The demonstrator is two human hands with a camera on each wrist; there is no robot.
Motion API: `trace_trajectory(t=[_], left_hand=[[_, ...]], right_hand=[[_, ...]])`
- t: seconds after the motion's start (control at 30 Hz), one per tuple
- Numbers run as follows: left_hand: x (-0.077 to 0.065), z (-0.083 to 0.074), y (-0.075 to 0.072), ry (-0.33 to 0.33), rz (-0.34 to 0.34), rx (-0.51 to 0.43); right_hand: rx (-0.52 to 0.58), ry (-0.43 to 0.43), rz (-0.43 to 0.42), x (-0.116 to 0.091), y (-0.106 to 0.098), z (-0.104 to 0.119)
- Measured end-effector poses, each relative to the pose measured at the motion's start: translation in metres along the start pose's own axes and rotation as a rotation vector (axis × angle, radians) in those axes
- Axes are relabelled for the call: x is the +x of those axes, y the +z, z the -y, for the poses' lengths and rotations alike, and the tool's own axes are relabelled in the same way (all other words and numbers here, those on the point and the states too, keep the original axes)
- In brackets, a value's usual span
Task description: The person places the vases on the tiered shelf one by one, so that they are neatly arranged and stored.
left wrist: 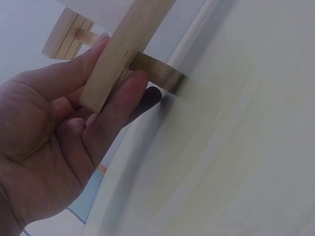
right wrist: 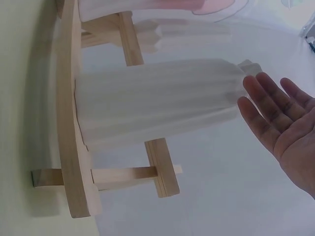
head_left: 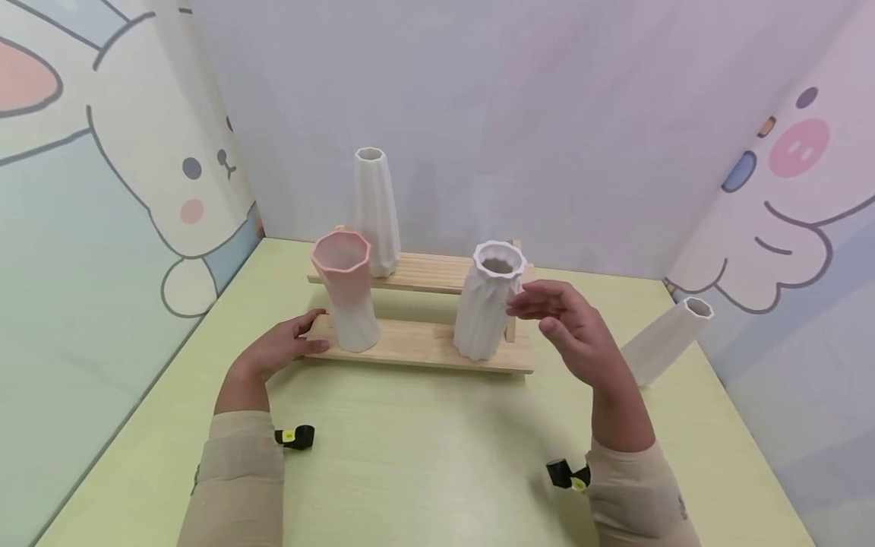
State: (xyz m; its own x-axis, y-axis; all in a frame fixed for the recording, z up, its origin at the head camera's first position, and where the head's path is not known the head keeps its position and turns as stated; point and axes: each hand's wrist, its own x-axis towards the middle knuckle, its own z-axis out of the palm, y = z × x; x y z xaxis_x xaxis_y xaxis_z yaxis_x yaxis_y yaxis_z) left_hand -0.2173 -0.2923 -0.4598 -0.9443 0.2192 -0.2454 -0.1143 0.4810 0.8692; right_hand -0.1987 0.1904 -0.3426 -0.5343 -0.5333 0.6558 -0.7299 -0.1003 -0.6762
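Note:
A two-tier wooden rack [head_left: 417, 346] stands on the table, and my left hand [head_left: 276, 351] grips the left end of its lower plank. In the left wrist view the thumb and fingers lie on opposite faces of that plank [left wrist: 120, 61]. A white ribbed vase [head_left: 481, 315] is upright at the lower tier's right. Beside its upper part is my right hand [head_left: 574, 327], fingers extended; in the right wrist view the fingertips [right wrist: 251, 86] meet the vase's outline, but I cannot tell whether they touch. A pink-and-white vase [head_left: 349, 292] stands on the lower tier's left, near my left hand.
Behind the pink-and-white vase, a tall white vase [head_left: 377, 213] stands on the upper tier. Another white vase [head_left: 663, 342] is on the table [head_left: 424, 456] to the right, partly behind my right hand. Walls with cartoon animals [head_left: 157, 152] border the table.

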Motion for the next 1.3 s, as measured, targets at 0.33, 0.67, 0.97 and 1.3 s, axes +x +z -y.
trace_trajectory(t=[0.33,0.67,0.97,1.3], left_hand=[[0.0,0.0,-0.001,0.007,0.002,0.001],[0.0,-0.001,-0.001,0.005,0.003,-0.003],[-0.001,0.002,0.0,0.04,0.018,-0.021],[-0.001,0.0,-0.001,0.023,0.016,-0.007]], right_hand=[[0.002,-0.027,-0.098,-0.008,-0.024,0.005],[0.0,-0.032,-0.157,-0.018,-0.044,0.005],[-0.025,-0.008,-0.172,-0.018,-0.05,0.005],[-0.01,-0.023,-0.261,-0.034,-0.073,0.007]])
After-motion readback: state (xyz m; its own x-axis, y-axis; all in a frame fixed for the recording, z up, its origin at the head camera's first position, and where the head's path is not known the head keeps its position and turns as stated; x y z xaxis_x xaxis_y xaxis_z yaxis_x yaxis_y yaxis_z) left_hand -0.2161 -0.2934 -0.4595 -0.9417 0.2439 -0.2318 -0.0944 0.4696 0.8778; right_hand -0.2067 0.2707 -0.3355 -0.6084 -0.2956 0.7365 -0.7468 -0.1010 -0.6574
